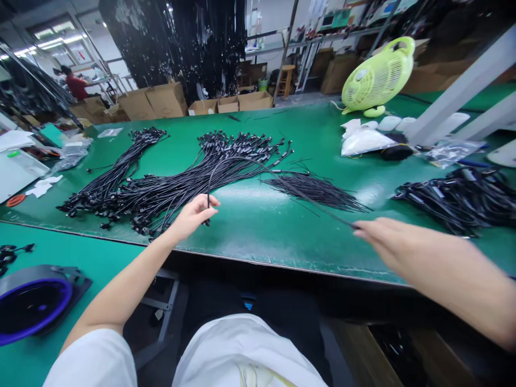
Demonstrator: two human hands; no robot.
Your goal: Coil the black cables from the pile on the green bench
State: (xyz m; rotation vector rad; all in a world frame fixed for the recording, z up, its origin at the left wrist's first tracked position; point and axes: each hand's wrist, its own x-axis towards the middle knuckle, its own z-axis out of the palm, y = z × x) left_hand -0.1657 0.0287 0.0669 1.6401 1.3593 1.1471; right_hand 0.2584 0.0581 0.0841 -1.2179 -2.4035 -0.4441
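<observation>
The left hand (193, 216) was curled almost shut around a thin black cable (208, 200), thumb and fingers pinching it near its end, which poked out below the fist. The right hand (382, 242), blurred by motion, reached across low, its fingertips (357, 227) drawn close together at the end of a thin dark strand (322, 206). Whether they had closed on it could not be told, nor whether the strand and the cable were one length.

The cable rose from the left hand in a loose arc, held above the green-topped workbench (250, 226) and over a large bundle of black connector cables (181, 188). The strand ran just above a fanned patch of fine black wires (314, 191). Pinching near the end looked a sound hold, since it controlled the tip while leaving the length free. Keeping the line lifted and fairly taut seemed the best way to avoid snagging the connectors below.

A second bundle (115, 169) lay to the left, and a tangled heap of black cable (459, 201) lay to the right. Beyond stood a lime-green fan (379, 75), white bags (365, 141) and cardboard boxes (159, 101). A person in red (76, 83) stood far off.
</observation>
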